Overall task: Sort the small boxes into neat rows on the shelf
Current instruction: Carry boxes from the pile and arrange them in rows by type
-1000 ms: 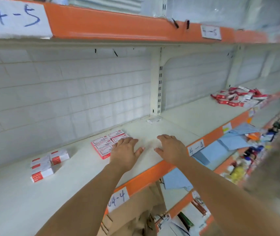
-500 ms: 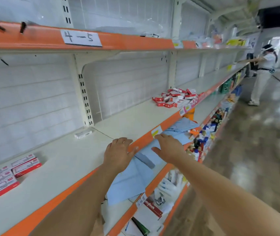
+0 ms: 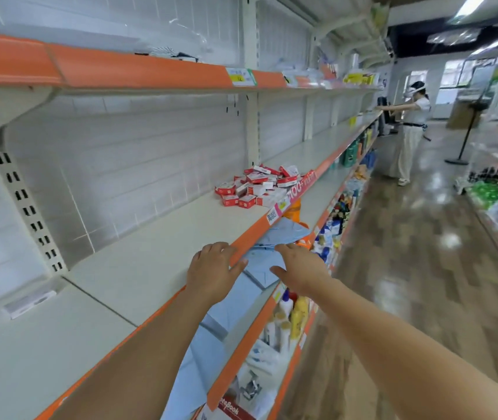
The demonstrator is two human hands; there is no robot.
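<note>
A loose pile of small red and white boxes [image 3: 257, 184] lies on the cream shelf [image 3: 157, 253], further along to the right near its orange front edge. My left hand [image 3: 213, 269] hovers over that front edge with relaxed fingers and holds nothing. My right hand [image 3: 300, 268] is stretched out beside it, past the edge and above the blue sheets below, also empty. Both hands are well short of the pile. The neat rows of boxes are out of view.
A small white box [image 3: 29, 301] lies at the shelf's back left. Blue sheets [image 3: 269, 256] and bottles [image 3: 293, 316] fill the lower shelves. Another person [image 3: 410, 131] stands at the aisle's far end, beside a pole stand [image 3: 466, 137].
The view has swung right along the shelf, away from the arranged rows. Both hands left the shelf surface and moved right toward the pile, which is now closer.
</note>
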